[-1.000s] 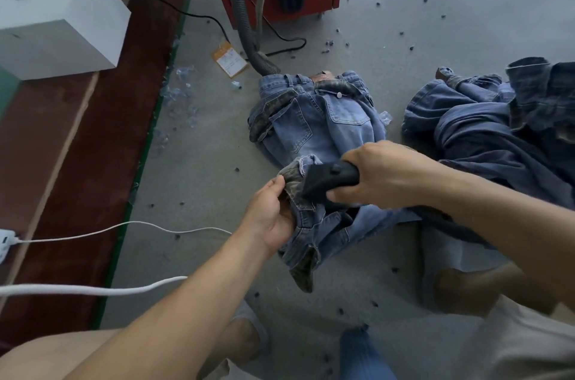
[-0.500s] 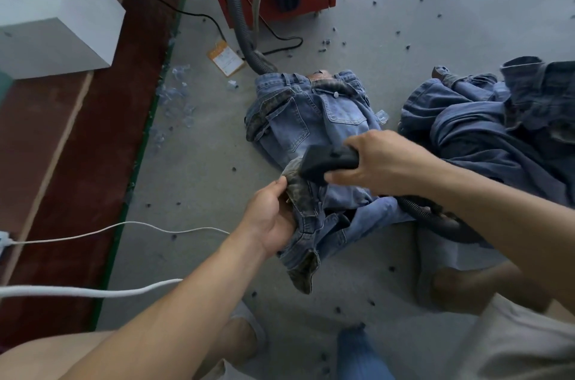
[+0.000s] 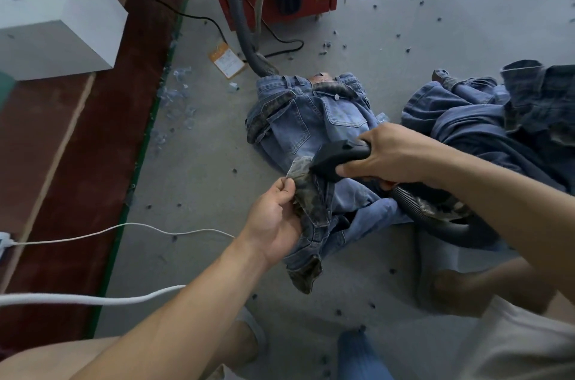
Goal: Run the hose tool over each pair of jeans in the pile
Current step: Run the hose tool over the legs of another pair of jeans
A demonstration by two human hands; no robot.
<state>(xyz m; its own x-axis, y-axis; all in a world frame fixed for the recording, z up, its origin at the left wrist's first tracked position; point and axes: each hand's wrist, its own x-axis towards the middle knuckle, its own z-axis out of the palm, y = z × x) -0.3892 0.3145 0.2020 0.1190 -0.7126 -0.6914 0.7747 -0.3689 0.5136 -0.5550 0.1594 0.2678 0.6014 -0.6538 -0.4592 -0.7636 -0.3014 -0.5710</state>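
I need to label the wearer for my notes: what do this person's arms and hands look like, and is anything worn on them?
Both forearms are bare, no sleeves in view. The left hand and right hand carry no gloves, and no rings, watch or bands show. A light beige garment shows at the lower right.

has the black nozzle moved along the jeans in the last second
Yes. The black nozzle in the right hand has slid up the jeans, toward their back pocket.
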